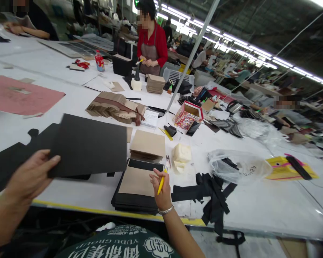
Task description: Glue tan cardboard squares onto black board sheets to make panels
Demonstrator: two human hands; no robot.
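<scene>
My left hand point(32, 175) pinches the left edge of a stiff black sheet point(94, 145), raised over the table. More black pieces point(40, 145) lie beneath and to the left of it. In my right hand point(162, 188) is a thin yellow tool point(160, 185), perhaps a pen or a brush; its kind is unclear. That hand rests at the right side of a tan board point(136, 181), which lies on a stack of black sheets point(134, 206) at the table's front edge. Just behind stands a pile of tan boards point(147, 143).
Right of the stack are a whitish block point(181, 154), black strips point(214, 197) and a plastic bag point(237, 165). Further back are bundled tan pieces point(113, 105), a red box point(188, 114) and a slanting metal pole point(191, 53). A co-worker in red point(152, 43) stands across the table.
</scene>
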